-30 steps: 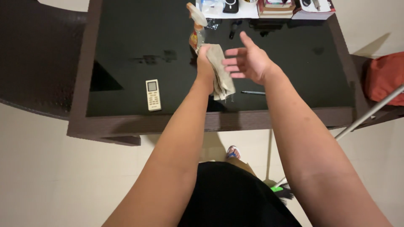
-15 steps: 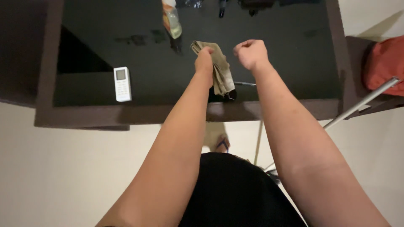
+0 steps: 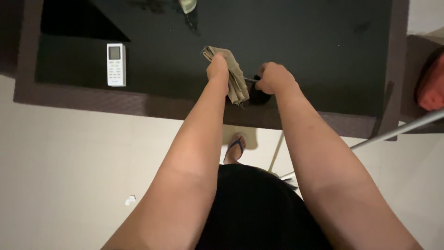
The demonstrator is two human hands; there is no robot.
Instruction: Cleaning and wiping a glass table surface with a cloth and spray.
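My left hand (image 3: 217, 68) grips a folded beige cloth (image 3: 235, 76) that hangs just above the black glass tabletop (image 3: 300, 41) near its front edge. My right hand (image 3: 274, 78) is down on the table beside the cloth, fingers curled around a thin dark pen (image 3: 250, 80) lying there. The two hands are a short distance apart.
A white remote control (image 3: 116, 64) lies at the table's front left. The base of a spray bottle (image 3: 187, 5) stands at the top edge. A red cushion (image 3: 432, 83) sits on a seat at the right. A metal pole (image 3: 397, 130) slants across the floor beside my sandalled foot (image 3: 236, 148).
The spray bottle was set down on the table and left behind. My right hand closed, then dropped to the tabletop onto the pen. The view tilted down toward the table's front edge.
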